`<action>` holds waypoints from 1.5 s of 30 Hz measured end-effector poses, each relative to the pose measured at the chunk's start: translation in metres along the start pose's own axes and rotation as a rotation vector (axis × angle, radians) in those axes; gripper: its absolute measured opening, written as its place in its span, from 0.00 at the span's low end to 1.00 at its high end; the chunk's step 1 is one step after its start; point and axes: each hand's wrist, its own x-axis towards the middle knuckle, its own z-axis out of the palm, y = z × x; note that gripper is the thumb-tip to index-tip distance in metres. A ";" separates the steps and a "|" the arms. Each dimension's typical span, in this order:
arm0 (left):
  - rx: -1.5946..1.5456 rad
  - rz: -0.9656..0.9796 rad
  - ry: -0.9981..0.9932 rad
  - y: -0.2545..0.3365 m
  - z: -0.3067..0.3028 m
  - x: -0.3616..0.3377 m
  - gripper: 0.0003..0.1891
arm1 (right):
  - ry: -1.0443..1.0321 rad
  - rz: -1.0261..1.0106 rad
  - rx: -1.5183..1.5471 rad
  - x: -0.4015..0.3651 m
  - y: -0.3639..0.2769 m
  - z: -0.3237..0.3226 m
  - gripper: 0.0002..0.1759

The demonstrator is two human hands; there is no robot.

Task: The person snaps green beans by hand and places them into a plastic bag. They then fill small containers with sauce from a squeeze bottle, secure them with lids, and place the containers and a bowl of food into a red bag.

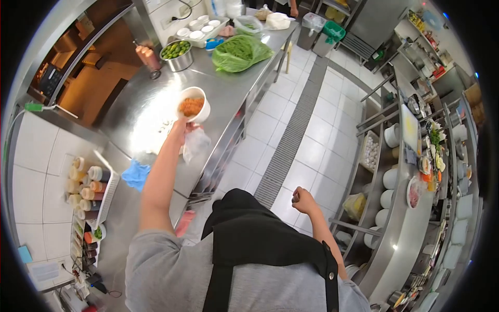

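Observation:
My left hand (182,131) reaches over the steel counter (119,117) and holds a white tub (200,111) by its near side. Orange-red food (191,106) shows inside the tub. A clear plastic bag (195,145) hangs right beside the same hand; whether the fingers also grip it is hard to tell. My right hand (302,200) is over the tiled floor, away from both counters, its fingers curled in. Anything inside those fingers is too small to make out.
Beyond the tub stand a metal pot of green limes (176,51), sauce bottles (148,56) and a green bag of leaves (240,53). A blue cloth (136,174) lies near my left forearm. Shelves with white bowls (389,178) line the right side.

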 end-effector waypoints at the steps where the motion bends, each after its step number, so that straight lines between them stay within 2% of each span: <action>1: -0.048 0.017 0.040 0.008 0.016 0.032 0.14 | -0.016 0.001 0.005 0.008 -0.004 -0.016 0.23; 6: -0.178 0.033 0.241 0.028 0.058 0.165 0.11 | -0.044 0.013 0.010 0.059 -0.011 -0.071 0.26; 9: -0.248 0.098 0.307 0.036 0.062 0.211 0.19 | -0.037 -0.015 0.058 0.096 -0.014 -0.094 0.27; 11: -0.257 0.214 0.307 0.039 0.059 0.232 0.28 | -0.049 -0.023 0.065 0.130 -0.017 -0.110 0.27; 12: -0.226 0.267 0.307 0.040 0.059 0.226 0.32 | -0.054 -0.031 0.065 0.150 -0.020 -0.118 0.27; 14: -0.021 0.302 0.336 0.043 0.085 0.166 0.37 | -0.039 -0.099 0.073 0.195 -0.035 -0.136 0.26; 16: -0.013 0.451 0.427 0.017 0.105 0.148 0.30 | -0.020 -0.214 0.065 0.243 -0.066 -0.156 0.25; 18: 0.212 0.447 0.433 -0.016 0.105 0.156 0.26 | -0.014 -0.367 0.056 0.296 -0.111 -0.170 0.23; 20: 0.218 0.423 0.374 0.000 0.142 0.121 0.22 | -0.039 -0.392 0.062 0.339 -0.161 -0.180 0.24; 24: 0.119 0.414 0.096 0.069 0.184 0.099 0.20 | -0.310 -0.580 0.349 0.387 -0.279 -0.221 0.23; 26: 0.121 0.575 0.040 0.094 0.192 0.103 0.20 | -0.543 -0.494 0.616 0.397 -0.316 -0.230 0.21; 27: 0.130 0.665 0.012 0.106 0.195 0.104 0.20 | -0.654 -0.447 0.747 0.406 -0.328 -0.233 0.20; 30: -0.240 0.538 -0.160 0.133 0.209 0.098 0.24 | -0.785 -0.384 0.810 0.455 -0.331 -0.213 0.19; 33: -0.421 0.550 -0.145 0.137 0.222 0.097 0.25 | -0.965 -0.255 1.104 0.503 -0.331 -0.203 0.18; 36: 0.034 0.641 0.315 0.134 0.239 0.094 0.20 | -0.775 -0.311 1.321 0.518 -0.354 -0.205 0.18; 37: 0.083 0.647 0.431 0.131 0.242 0.099 0.17 | -0.702 -0.286 1.360 0.518 -0.366 -0.210 0.18; 39: 0.186 0.648 0.655 0.127 0.249 0.113 0.12 | -0.651 -0.460 1.221 0.520 -0.374 -0.203 0.18; 42: 0.014 0.671 0.773 0.143 0.263 0.130 0.05 | -0.481 -0.767 0.897 0.529 -0.379 -0.212 0.21; 45: -0.137 0.829 0.738 0.162 0.287 0.134 0.05 | -0.262 -1.047 0.493 0.545 -0.376 -0.222 0.25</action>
